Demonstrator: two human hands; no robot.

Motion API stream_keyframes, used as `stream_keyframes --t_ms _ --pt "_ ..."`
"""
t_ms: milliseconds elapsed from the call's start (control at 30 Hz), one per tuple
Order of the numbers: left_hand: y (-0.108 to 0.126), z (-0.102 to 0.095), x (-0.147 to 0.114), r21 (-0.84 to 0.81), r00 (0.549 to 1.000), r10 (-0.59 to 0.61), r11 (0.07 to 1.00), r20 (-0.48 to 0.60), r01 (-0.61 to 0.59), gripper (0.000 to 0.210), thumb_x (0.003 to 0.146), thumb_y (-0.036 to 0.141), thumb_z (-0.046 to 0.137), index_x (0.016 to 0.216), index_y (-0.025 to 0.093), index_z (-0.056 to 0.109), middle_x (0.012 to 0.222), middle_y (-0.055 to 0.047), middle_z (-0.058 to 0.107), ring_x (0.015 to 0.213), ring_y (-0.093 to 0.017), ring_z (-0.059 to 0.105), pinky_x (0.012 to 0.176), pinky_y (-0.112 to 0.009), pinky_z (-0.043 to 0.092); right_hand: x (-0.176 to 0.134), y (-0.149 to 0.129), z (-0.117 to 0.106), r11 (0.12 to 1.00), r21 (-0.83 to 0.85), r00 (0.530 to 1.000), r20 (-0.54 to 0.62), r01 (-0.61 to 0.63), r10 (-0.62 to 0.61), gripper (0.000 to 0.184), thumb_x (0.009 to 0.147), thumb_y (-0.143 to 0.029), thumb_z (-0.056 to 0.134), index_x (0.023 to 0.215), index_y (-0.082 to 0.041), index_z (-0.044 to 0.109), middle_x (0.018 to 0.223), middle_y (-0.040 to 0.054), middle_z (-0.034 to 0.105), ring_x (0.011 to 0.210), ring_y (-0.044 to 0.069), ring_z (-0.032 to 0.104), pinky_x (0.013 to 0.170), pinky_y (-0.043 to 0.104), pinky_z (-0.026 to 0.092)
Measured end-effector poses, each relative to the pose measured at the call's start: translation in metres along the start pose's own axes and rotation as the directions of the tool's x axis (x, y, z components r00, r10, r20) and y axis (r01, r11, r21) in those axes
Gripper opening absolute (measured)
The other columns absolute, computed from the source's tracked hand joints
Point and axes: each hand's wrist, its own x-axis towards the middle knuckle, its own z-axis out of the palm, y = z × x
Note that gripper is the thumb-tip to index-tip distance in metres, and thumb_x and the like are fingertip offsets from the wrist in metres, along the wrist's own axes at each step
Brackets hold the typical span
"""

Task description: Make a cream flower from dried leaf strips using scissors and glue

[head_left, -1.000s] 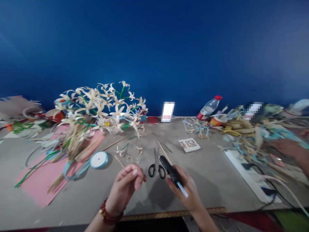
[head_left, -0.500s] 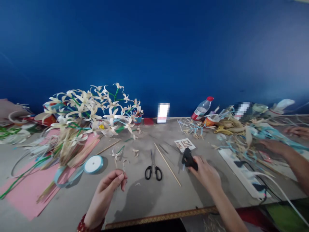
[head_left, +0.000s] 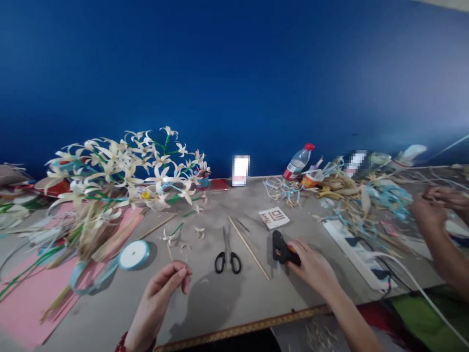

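My left hand (head_left: pixel 163 291) is closed, with thumb and fingertips pinching a thin pale stem (head_left: pixel 186 259) that stands up from them. My right hand (head_left: pixel 311 266) is wrapped round the handle of a black glue gun (head_left: pixel 280 247), whose nozzle end is hard to make out. Between my hands lie black-handled scissors (head_left: pixel 227 256) and a thin wooden stick (head_left: pixel 250 248). Just beyond my left hand is a small white flower (head_left: pixel 171 235) on a green stem, near loose curled petals (head_left: pixel 200 233). A square card with brown marks (head_left: pixel 276 216) lies behind the glue gun.
White handmade flowers (head_left: pixel 110 168) fill the back left. Pink paper (head_left: pixel 25 313) and a blue ribbon roll (head_left: pixel 134 255) lie at left. On the right are a power strip (head_left: pixel 357 256), cables, a bottle (head_left: pixel 298 161), tangled strips and a co-worker's hands (head_left: pixel 432 208).
The whole view has shifted a little, with things appearing further left. The glue gun has come slightly away from the card, towards me. The co-worker's hands have drawn together.
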Motion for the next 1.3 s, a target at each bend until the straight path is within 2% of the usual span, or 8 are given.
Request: stream_keyframes --t_ms 300,500,600,700,833,933,1133,1300 --pt "0.002 0.001 0.000 0.013 1.000 -0.010 1.000 -0.002 0.010 0.033 0.080 0.047 0.074 0.082 0.014 0.073 0.063 -0.002 0.062 0.063 -0.015 0.054 0.069 -0.027 0.045 0.017 -0.002 -0.005 0.998 0.062 0.991 0.132 0.001 -0.009 0.025 0.084 -0.022 0.059 0.109 -0.021 0.058 0.110 0.0102 0.066 0.097 0.027 0.067 0.083 0.038 0.053" --pt "0.001 0.000 -0.001 0.026 1.000 -0.013 1.000 -0.017 0.014 0.036 0.079 0.049 0.074 0.077 0.014 0.072 0.063 -0.002 0.061 0.063 -0.015 0.052 0.068 -0.026 0.043 0.023 0.004 -0.019 0.993 0.097 0.983 0.165 0.068 -0.083 0.031 0.086 -0.040 0.064 0.112 -0.024 0.062 0.109 0.0087 0.068 0.094 0.026 0.068 0.081 0.036 0.053" --pt "-0.002 -0.001 -0.001 0.032 1.000 -0.011 0.999 -0.010 0.011 0.034 0.081 0.049 0.073 0.081 0.014 0.072 0.065 -0.002 0.061 0.064 -0.015 0.053 0.069 -0.025 0.043 0.030 0.014 -0.025 0.998 0.010 0.994 0.084 0.068 -0.069 0.024 0.092 -0.040 0.054 0.107 -0.024 0.065 0.106 0.0080 0.070 0.090 0.024 0.068 0.078 0.034 0.052" --pt "-0.005 -0.002 0.000 0.030 1.000 -0.019 0.999 0.008 0.019 0.033 0.081 0.048 0.073 0.083 0.015 0.072 0.068 -0.002 0.062 0.064 -0.015 0.052 0.070 -0.026 0.044 0.045 0.028 -0.020 0.995 -0.099 0.999 -0.044 -0.029 0.025 0.026 0.093 -0.026 0.045 0.106 -0.021 0.067 0.107 0.0116 0.070 0.093 0.026 0.067 0.079 0.035 0.051" --pt "-0.006 -0.003 0.000 0.028 1.000 -0.008 1.000 0.027 0.007 0.031 0.083 0.047 0.071 0.082 0.015 0.071 0.065 -0.002 0.060 0.067 -0.016 0.053 0.072 -0.026 0.044 0.067 0.040 -0.009 0.989 -0.135 0.996 -0.074 -0.067 0.057 0.022 0.088 -0.018 0.049 0.096 -0.020 0.070 0.101 0.0119 0.071 0.091 0.026 0.066 0.078 0.033 0.049" --pt "-0.006 -0.003 -0.002 0.029 1.000 0.005 1.000 0.008 -0.005 0.032 0.083 0.047 0.071 0.082 0.015 0.072 0.065 -0.002 0.061 0.066 -0.015 0.053 0.072 -0.026 0.044 0.077 0.043 -0.009 0.990 -0.131 0.997 -0.069 -0.045 0.037 0.023 0.090 -0.021 0.048 0.086 -0.021 0.071 0.089 0.0086 0.074 0.080 0.023 0.067 0.071 0.030 0.048" --pt "-0.006 -0.005 -0.001 0.027 1.000 0.005 1.000 -0.006 -0.005 0.032 0.081 0.047 0.073 0.082 0.015 0.072 0.064 -0.002 0.061 0.065 -0.015 0.053 0.071 -0.026 0.042 0.093 0.043 -0.023 0.999 -0.050 0.995 -0.100 0.000 -0.005 0.024 0.091 -0.029 0.053 0.093 -0.024 0.076 0.095 0.0064 0.080 0.079 0.024 0.073 0.069 0.030 0.051" --pt "-0.003 -0.001 -0.002 -0.003 0.999 0.027 1.000 0.023 -0.027 0.031 0.084 0.046 0.071 0.082 0.016 0.072 0.064 -0.001 0.061 0.063 -0.014 0.052 0.071 -0.026 0.042 0.118 0.017 -0.023 0.997 0.053 0.984 -0.175 0.050 -0.040 0.025 0.092 -0.034 0.053 0.094 -0.025 0.076 0.091 0.0031 0.081 0.074 0.021 0.074 0.065 0.027 0.052"
